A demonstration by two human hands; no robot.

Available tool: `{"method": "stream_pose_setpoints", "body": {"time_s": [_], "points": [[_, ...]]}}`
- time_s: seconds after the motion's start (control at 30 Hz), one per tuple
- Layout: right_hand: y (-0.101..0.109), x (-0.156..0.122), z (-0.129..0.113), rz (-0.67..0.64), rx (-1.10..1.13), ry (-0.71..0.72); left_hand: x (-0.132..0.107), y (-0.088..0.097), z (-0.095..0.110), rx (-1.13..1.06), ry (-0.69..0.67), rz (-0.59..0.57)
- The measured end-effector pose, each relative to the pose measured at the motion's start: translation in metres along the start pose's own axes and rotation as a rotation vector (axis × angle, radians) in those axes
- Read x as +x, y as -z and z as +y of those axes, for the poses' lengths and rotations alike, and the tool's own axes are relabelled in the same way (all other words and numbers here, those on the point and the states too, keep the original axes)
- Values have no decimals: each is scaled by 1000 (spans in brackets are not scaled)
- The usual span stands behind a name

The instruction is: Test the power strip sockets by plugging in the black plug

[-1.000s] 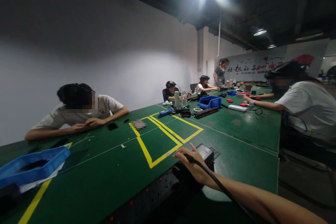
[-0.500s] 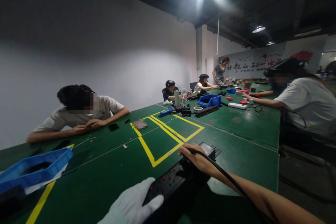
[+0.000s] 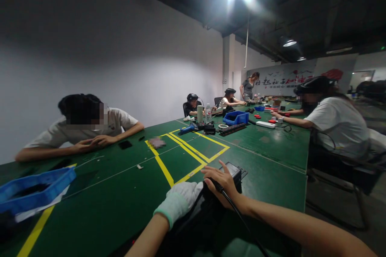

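My left hand, in a white glove, rests on top of a black power strip lying on the green table; its fingers curl over the strip's upper edge. My bare right hand lies just beyond it, fingers wrapped over a black cable that runs back along my forearm. Under that hand's fingertips sits a black box-shaped device. The two hands almost touch each other.
A blue bin sits at the near left. Yellow tape lines mark the table. A person leans on the table at left; others sit farther along, one at right. Another blue bin, bottles and tools lie mid-table.
My gloved left hand came in from below and slid forward along the power strip until it reached my right hand. The right hand stayed on the cable. The camera shifted slightly right.
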State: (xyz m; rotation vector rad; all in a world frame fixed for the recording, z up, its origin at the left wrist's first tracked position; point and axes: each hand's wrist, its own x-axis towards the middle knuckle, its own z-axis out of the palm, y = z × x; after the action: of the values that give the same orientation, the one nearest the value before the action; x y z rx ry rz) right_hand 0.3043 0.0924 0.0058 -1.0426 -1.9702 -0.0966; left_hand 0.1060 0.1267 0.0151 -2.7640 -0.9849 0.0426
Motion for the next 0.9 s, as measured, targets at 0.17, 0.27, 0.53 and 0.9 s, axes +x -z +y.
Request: {"method": "stream_pose_setpoints", "body": {"time_s": [0.17,0.27,0.53,0.9], "points": [[2,-6,7,60,-63,-3,-1,9,9,9,52,-1],[4,-8,13,54,-87,51,1,15,15,11,104,16],[2,-9,20,81,-107,135,4,14,42,-10,261,89],[6,-8,21,80,-26,244,-3,36,56,-248,350,-20]]}}
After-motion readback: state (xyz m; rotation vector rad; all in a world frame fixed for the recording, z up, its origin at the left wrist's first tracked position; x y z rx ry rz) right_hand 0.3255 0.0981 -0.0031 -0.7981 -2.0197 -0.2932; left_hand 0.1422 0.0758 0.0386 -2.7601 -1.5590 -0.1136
